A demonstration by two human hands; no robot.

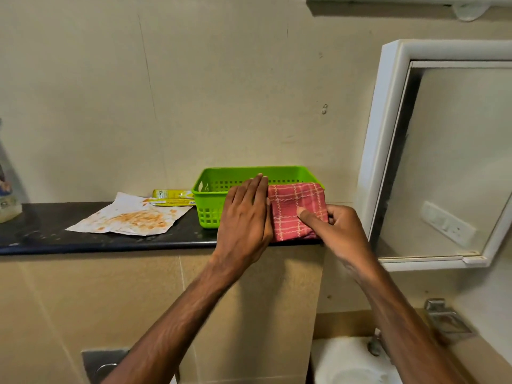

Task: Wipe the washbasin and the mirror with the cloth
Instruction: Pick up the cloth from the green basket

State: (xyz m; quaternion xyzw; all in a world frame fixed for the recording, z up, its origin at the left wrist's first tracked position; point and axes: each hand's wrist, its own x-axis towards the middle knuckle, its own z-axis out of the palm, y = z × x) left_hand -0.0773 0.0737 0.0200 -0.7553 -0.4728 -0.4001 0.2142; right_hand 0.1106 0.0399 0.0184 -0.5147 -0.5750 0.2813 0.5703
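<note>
A folded red checked cloth [293,209] lies over the right front corner of a green plastic basket [210,195] on a black stone ledge [110,239]. My right hand [338,228] grips the cloth's right edge, thumb pressed on top. My left hand [245,217] lies flat, fingers together, against the cloth's left edge and the basket front. The white-framed mirror [448,162] hangs on the wall to the right. A corner of the white washbasin [346,361] shows at the bottom right, below my right forearm.
A stained sheet of paper [127,217] and a yellow packet [171,196] lie on the ledge left of the basket. A bag [7,195] stands at the far left. A metal soap holder [446,320] is fixed beside the tap [374,345].
</note>
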